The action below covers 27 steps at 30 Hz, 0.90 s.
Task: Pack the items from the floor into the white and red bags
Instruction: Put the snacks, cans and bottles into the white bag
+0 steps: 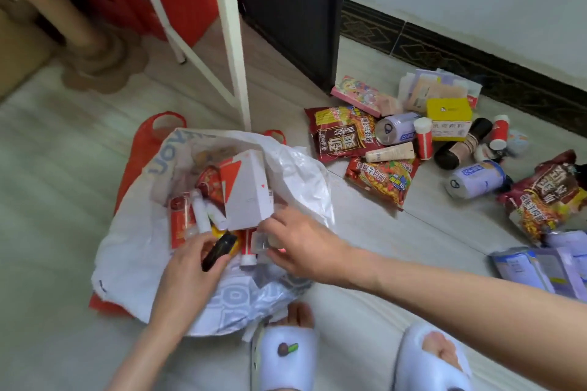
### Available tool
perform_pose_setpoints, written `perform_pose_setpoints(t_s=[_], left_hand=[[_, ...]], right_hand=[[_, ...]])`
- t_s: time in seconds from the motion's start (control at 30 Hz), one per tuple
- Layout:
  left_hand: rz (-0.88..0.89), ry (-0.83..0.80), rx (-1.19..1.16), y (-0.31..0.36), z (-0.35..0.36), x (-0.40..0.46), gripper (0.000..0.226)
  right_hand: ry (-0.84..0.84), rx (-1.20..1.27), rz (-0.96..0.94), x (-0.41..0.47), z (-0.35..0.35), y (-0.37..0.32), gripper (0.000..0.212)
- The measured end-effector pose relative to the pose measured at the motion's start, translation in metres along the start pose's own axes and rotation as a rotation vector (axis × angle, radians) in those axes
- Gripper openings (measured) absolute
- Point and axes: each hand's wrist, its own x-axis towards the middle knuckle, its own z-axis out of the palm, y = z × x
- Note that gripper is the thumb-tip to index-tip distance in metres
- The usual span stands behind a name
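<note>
Two hands in white bag (127, 251) — blurred blue lettering

The white bag (133, 251) lies on the red bag (139, 149), with loose packets (378, 174) to their right.

A white metal frame leg (232, 41) stands beside a dark cabinet (292, 9), pale slippers (284, 355) on the floor.

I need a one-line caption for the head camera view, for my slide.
Both hands work inside the open white bag: the left hand holds a dark object, while snack packets and cans wait on the floor.
</note>
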Motion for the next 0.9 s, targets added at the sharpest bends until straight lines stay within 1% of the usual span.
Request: perform_pose_setpoints(t_s=[0.07, 0.2, 0.27, 0.33, 0.4, 0.47, 0.53, 0.6, 0.67, 0.73, 0.83, 0.9], left_hand=[[-0.053, -0.045, 0.047, -0.019, 0.014, -0.012, 0.030], [-0.257, -0.080, 0.123, -0.051, 0.034, -0.025, 0.025], [-0.337, -0.086, 0.134, -0.057, 0.038, -0.030, 0.027], [-0.373, -0.085, 0.124, -0.058, 0.042, -0.029, 0.029], [-0.367, -0.075, 0.081, -0.058, 0.045, -0.026, 0.033], [-0.340, -0.057, 0.017, -0.056, 0.046, -0.023, 0.038], [-0.268, -0.080, -0.005, -0.057, 0.046, -0.022, 0.032], [-0.195, -0.113, 0.010, -0.059, 0.045, -0.023, 0.026], [-0.120, -0.093, 0.004, -0.060, 0.041, -0.027, 0.028], [-0.051, -0.021, -0.022, -0.054, 0.032, -0.030, 0.031], [0.076, 0.063, -0.067, -0.033, 0.018, -0.025, 0.035], [0.193, 0.067, -0.071, -0.010, 0.013, -0.017, 0.042]], right_hand=[[-0.051, -0.024, -0.031, 0.013, 0.023, -0.009, 0.025], [-0.194, -0.100, -0.043, 0.030, 0.062, -0.019, 0.027], [-0.214, -0.158, -0.048, 0.032, 0.071, -0.021, 0.027], [-0.262, -0.180, -0.052, 0.031, 0.076, -0.024, 0.028], [-0.312, -0.187, -0.078, 0.030, 0.082, -0.022, 0.023], [-0.328, -0.243, -0.134, 0.029, 0.086, -0.020, 0.021], [-0.314, -0.356, -0.195, 0.029, 0.092, -0.016, 0.028], [-0.276, -0.400, -0.213, 0.029, 0.094, -0.013, 0.030], [-0.194, -0.387, -0.215, 0.028, 0.088, -0.010, 0.021], [-0.107, -0.333, -0.197, 0.022, 0.072, -0.006, 0.016], [0.001, -0.328, -0.186, 0.007, 0.034, 0.004, 0.024], [0.091, -0.348, -0.140, -0.010, 0.006, 0.017, 0.032]])
